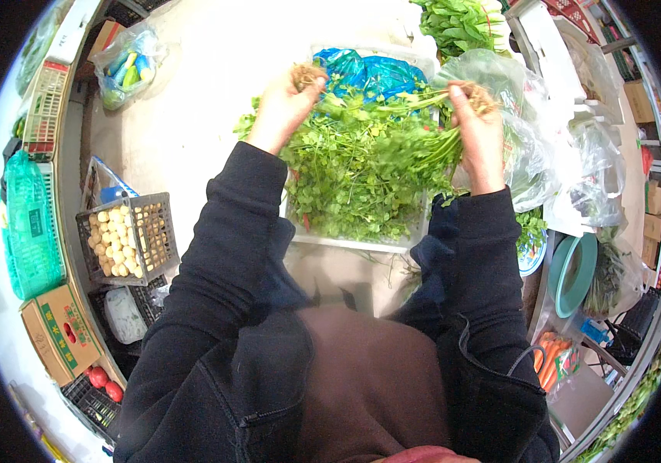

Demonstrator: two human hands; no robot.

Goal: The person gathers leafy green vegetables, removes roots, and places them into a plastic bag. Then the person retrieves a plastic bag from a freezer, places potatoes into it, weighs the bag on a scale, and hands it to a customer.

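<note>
My left hand (285,107) grips a clump of brown roots (306,76), which looks like the root end of coriander; the stems below it are hard to make out. At the right, my right hand (477,130) is closed around a coriander bunch (443,147), its roots pointing right and its blurred leaves hanging leftward. Beneath both hands a heap of leafy coriander (348,185) fills a shallow white box (359,244). A crumpled blue plastic bag (391,75) lies at the box's far end.
Clear plastic bags (530,156) lie right of the box, below leafy greens (463,26). On the left stand a crate of round pale produce (113,243) and a bagged bundle of vegetables (128,69). A green basin (570,275) and carrots (551,359) are at right.
</note>
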